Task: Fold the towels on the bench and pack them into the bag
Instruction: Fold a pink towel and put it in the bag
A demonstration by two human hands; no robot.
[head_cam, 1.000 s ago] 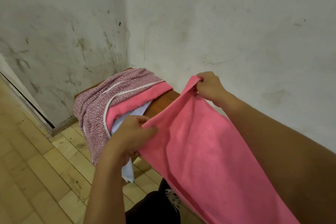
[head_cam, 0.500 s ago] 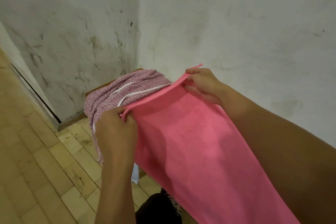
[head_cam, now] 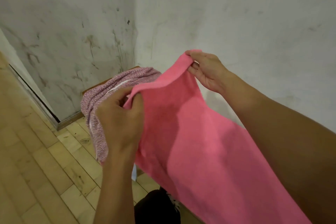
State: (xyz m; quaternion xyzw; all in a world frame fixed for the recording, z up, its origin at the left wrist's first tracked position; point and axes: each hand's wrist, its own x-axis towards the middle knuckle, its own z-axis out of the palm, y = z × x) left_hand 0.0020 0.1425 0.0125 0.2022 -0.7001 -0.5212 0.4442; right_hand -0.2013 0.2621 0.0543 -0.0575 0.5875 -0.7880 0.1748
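Pink towel (head_cam: 209, 132) held up in the air over the counter (head_cam: 107, 84), top edge stretched between both hands, the rest hanging down and trailing toward the bottom right of the view.

Left hand (head_cam: 120, 120): fingers curled, pinching the towel's near top corner between thumb and fingertips. Right hand (head_cam: 207, 71): thumb and fingers pinching the far top corner, higher and closer to the wall (head_cam: 236, 14) than the left. The edge between them sags a little, not taut.

Beyond the pink towel, at the counter's far end in the wall corner, a speckled purple-and-white cloth (head_cam: 101, 100) with white trim lies heaped and drapes over the counter edge toward the wooden floor (head_cam: 36, 169). Cannot tell whether this is the bag or another towel. A bit of white fabric (head_cam: 134, 172) shows below the left forearm. Only a sliver of the counter's brown edge visible.

Handling, as judged: towel looks soft, limp and light, with a napped surface that should not slip from a pinch. No stiffness: it follows gravity, so any unsupported part will droop and crease. Best held at corners, as now; bringing the two held corners together, or down to the lower hem, would give a clean fold. The lower corners are out of view, so the free end may drag.

Folding looks at an early stage.
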